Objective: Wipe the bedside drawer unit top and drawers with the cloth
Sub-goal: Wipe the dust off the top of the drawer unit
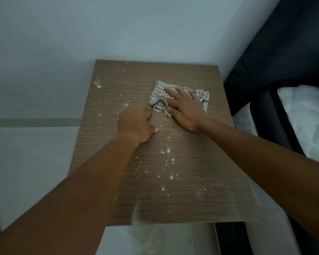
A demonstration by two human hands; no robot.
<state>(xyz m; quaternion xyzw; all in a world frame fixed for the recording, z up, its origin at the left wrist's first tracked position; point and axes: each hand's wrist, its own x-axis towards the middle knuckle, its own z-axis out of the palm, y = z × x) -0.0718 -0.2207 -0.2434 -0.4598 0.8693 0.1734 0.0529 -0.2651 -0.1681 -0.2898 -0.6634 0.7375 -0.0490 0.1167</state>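
One head-worn camera looks steeply down, close above the worktop (191,190), facing the wall (63,43), bed (306,116) at right.

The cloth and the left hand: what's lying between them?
Head view: only a narrow strip of bare wooden top separates the left hand from the cloth under the right hand.

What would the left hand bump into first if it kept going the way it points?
Probably the cloth. The left hand points up and right across the top, and the cloth's bunched corner lies just ahead, beside the right hand.
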